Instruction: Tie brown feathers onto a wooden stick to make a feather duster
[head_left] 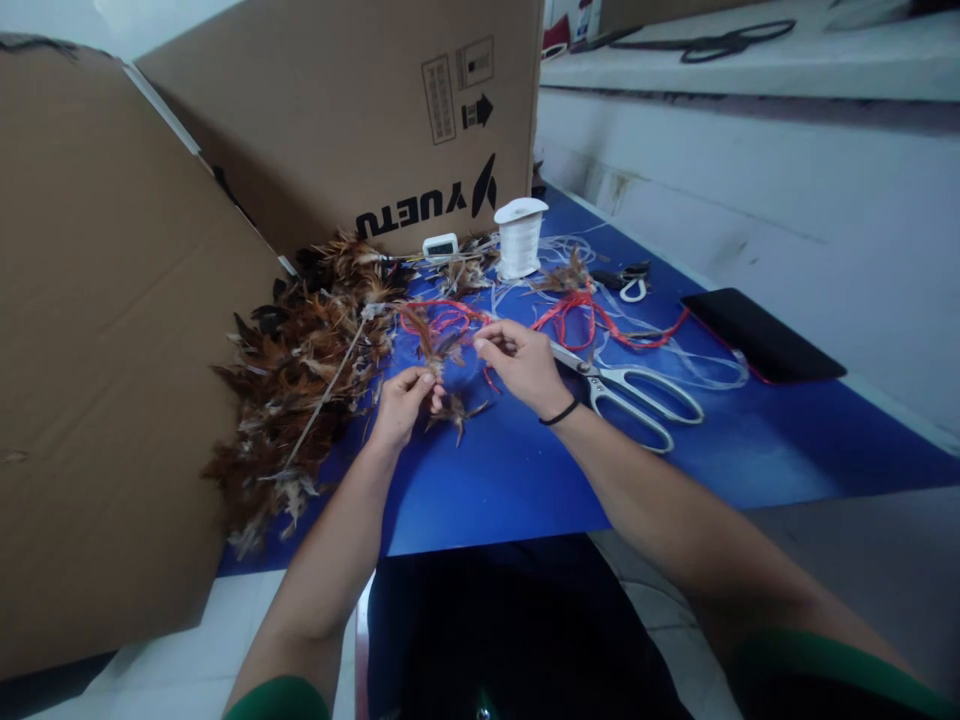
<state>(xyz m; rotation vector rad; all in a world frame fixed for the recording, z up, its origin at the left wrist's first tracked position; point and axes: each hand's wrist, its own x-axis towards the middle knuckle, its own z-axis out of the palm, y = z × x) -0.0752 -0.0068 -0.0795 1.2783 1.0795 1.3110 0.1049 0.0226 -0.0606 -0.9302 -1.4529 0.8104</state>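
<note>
My left hand (407, 402) pinches a small bundle of brown feathers (429, 348) by its pale lower end, the tips pointing up. Close to its right, my right hand (521, 365) has thumb and forefinger pressed together; whatever is between them is too fine to make out. Red cord (577, 308) lies in loops just behind the right hand. Large silver scissors (637, 393) rest beside that hand, their blades partly hidden by it. Below the held bundle, a few loose feathers (456, 412) lie on the blue table (495, 490).
A big heap of brown feathers (307, 350) covers the table's left side against cardboard (112, 300). Behind stand a white spool (520, 245) and a small white digital device (440, 247). Clear strands, black-handled snips (622, 278) and a dark flat-screen device (765, 335) lie to the right.
</note>
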